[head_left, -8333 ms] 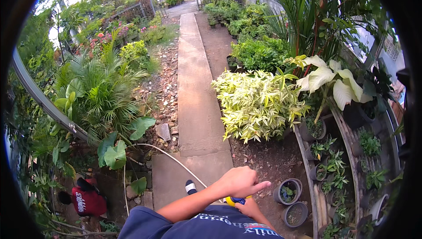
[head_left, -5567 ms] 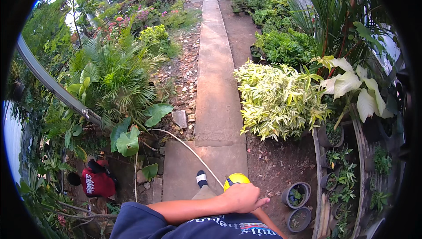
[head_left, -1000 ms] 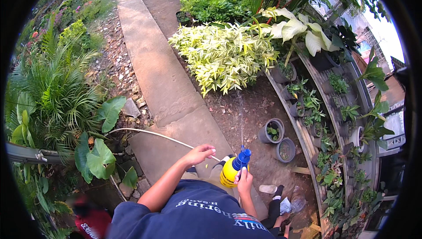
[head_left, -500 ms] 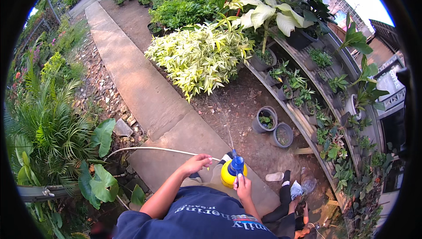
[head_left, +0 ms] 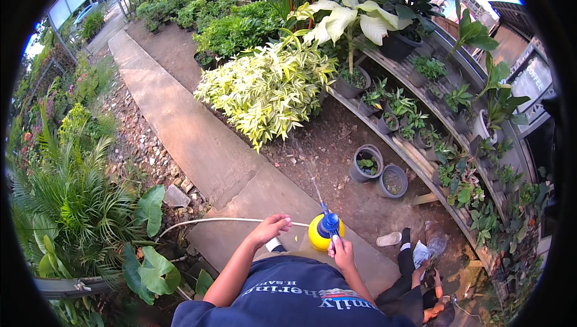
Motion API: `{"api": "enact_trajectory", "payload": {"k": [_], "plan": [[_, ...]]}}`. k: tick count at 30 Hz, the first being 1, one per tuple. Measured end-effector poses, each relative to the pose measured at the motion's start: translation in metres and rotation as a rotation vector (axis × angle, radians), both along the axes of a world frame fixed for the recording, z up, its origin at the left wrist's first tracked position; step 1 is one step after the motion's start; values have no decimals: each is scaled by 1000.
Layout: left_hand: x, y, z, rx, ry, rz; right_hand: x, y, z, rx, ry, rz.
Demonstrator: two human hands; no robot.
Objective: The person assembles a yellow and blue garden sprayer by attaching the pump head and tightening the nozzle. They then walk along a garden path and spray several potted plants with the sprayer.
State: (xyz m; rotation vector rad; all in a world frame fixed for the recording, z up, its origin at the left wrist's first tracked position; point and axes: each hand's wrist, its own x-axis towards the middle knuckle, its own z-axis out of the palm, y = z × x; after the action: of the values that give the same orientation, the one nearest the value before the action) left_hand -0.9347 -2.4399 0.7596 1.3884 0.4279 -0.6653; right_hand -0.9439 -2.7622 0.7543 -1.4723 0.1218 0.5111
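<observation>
My right hand (head_left: 342, 252) is wrapped round the blue handle of a pump spray bottle (head_left: 318, 235) with a round yellow body. Its blue nozzle points up and away, and a thin spray of water leaves it towards the variegated yellow-green shrub (head_left: 264, 89). To the left of the bottle, my left hand (head_left: 271, 228) hovers over the concrete path, fingers loosely stretched and holding nothing I can see. A tiny yellow bit (head_left: 296, 238), too small to name, shows just right of that hand. Behind the left hand runs a pale hose (head_left: 222, 220).
Two grey pots (head_left: 366, 163) stand on the soil at right, beside tiered plank shelves (head_left: 415, 157) of potted plants. Another person (head_left: 415, 279) sits low at the lower right, near a shoe (head_left: 389, 239). Stones (head_left: 177, 196) and leafy plants border the concrete path (head_left: 174, 125) on the left.
The view has shifted a little, so most things sit lower and further right. The left hand's fingers have loosened, and the tiny yellow bit is now apart from them. The right hand keeps its grip.
</observation>
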Motion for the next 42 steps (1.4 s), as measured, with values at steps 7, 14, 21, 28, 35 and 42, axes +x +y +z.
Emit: {"api": "enact_trajectory", "payload": {"k": [7,14,21,28,35,42], "plan": [[13,-2,0,19,12,24,23,-3,0,-21,-40,-130],[49,-34,5,44,28,-65,67,-21,7,-147,-122,63],[135,-76,24,75,-30,-70,127,-62,4,-168,-98,-6],[204,-135,32,98,-27,-158,184,-125,0,-542,-458,250],[250,-185,31,99,3,-153,255,-164,4,-489,-278,336],[236,-184,24,83,41,176,314,-148,-7,-119,17,279]]}}
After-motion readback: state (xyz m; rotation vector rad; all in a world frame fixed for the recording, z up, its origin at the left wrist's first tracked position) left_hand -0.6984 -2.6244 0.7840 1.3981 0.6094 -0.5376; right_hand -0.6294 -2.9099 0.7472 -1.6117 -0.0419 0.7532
